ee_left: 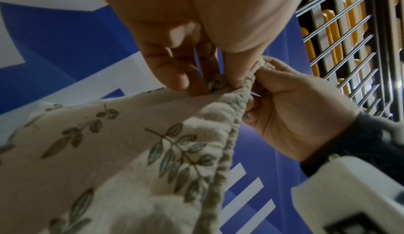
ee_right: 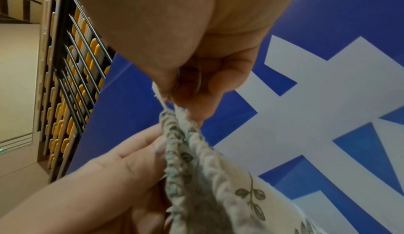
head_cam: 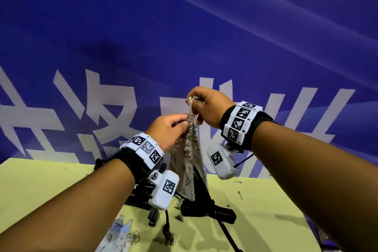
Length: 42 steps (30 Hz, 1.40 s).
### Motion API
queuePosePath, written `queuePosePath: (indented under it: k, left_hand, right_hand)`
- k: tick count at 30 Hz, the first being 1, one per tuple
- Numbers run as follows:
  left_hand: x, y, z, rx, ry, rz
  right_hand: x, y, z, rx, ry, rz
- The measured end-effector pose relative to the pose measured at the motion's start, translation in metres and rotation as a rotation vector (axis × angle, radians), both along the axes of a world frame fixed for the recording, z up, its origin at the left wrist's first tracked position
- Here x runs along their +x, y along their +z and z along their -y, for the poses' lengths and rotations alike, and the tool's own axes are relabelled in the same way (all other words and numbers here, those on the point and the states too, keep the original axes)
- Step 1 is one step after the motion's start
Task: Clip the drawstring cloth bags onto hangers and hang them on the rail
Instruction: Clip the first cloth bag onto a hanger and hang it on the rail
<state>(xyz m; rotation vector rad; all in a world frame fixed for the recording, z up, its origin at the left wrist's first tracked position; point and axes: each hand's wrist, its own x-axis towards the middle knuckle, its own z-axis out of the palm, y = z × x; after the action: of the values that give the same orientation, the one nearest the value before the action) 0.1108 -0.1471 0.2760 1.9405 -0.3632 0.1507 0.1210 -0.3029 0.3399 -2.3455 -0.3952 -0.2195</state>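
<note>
I am holding the leaf-print cloth bag (head_cam: 189, 161) up above the yellow-green table (head_cam: 41, 186), my left hand (head_cam: 169, 131) pinching its gathered mouth while my right hand (head_cam: 208, 106) is gripping the drawstring (head_cam: 191, 106) just above. I judge I should be pulling the cord straight up, keeping the gathers bunched evenly (black hangers (head_cam: 204, 206) are lying below, still unused).

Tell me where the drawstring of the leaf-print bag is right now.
In the head view it is centre frame: the drawstring runs from the bag's gathered mouth to the right hand, which pinches it just above the left hand.
</note>
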Motion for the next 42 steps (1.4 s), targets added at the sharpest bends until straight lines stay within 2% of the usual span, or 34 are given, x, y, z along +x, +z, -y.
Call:
queuePosePath:
  k: [4, 11, 13, 16, 18, 22, 28, 34, 42]
  left_hand:
    - [0.004, -0.007, 0.014, -0.018, -0.072, -0.016]
    - [0.008, -0.026, 0.03, 0.301, -0.152, 0.035]
    - [0.005, -0.031, 0.038, 0.395, -0.24, 0.03]
    - [-0.001, -0.043, 0.05, 0.408, -0.301, 0.021]
    - [-0.003, -0.046, 0.057, 0.355, -0.284, 0.004]
    - [-0.017, -0.039, 0.079, 0.505, -0.317, 0.025]
    - [-0.031, -0.035, 0.107, 0.354, -0.292, -0.054]
    - [-0.034, -0.028, 0.15, 0.373, -0.323, -0.109]
    - [-0.057, -0.035, 0.238, 0.392, -0.417, -0.11]
  right_hand:
    - [-0.002, 0.008, 0.008, 0.034, -0.049, 0.013]
    - [-0.004, 0.031, 0.026, 0.199, -0.085, -0.042]
    - [-0.007, 0.04, 0.029, 0.288, -0.098, -0.052]
    - [-0.012, 0.059, 0.032, 0.385, -0.115, -0.06]
    - [-0.016, 0.067, 0.035, 0.394, -0.125, -0.075]
    - [-0.025, 0.065, 0.042, 0.339, -0.147, -0.098]
    - [-0.036, 0.066, 0.068, 0.375, -0.212, -0.056]
    - [-0.063, 0.062, 0.101, 0.395, -0.284, -0.018]
    - [-0.109, 0.049, 0.185, 0.403, -0.451, 0.016]
